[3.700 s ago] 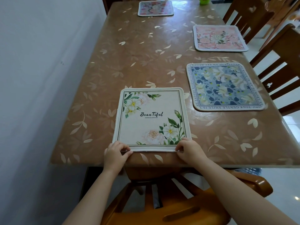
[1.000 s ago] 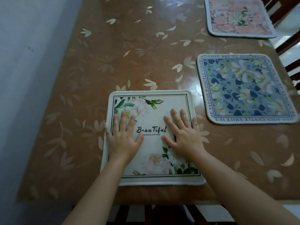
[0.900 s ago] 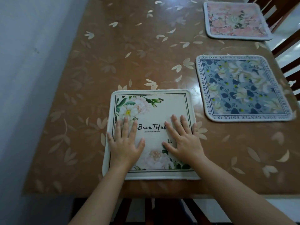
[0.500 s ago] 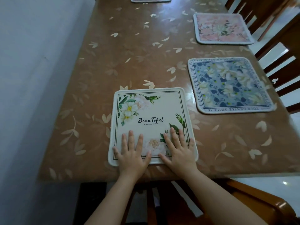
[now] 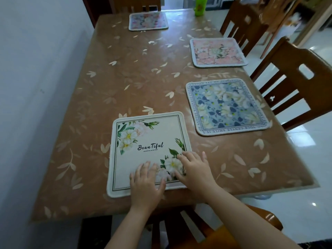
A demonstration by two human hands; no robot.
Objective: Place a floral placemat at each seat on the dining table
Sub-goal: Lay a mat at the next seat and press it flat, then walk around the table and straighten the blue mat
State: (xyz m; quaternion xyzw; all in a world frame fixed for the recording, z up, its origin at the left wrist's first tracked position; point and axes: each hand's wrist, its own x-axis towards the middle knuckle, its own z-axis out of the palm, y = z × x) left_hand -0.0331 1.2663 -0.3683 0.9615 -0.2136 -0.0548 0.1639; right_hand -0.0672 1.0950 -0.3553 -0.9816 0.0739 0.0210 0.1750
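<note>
Now my cream square "Beautiful" floral placemat (image 5: 147, 151) lies flat at the brown leaf-patterned dining table's (image 5: 100, 90) near edge.
My left hand (image 5: 145, 184) and right hand (image 5: 195, 169) rest flat, fingers spread, on its near-right part, gripping nothing.

Brown leaf-print table cover (image 5: 125, 83); cream mat (image 5: 143, 141) white flowers; blue floral mat (image 5: 226, 106); pink floral mat (image 5: 218, 52).
</note>
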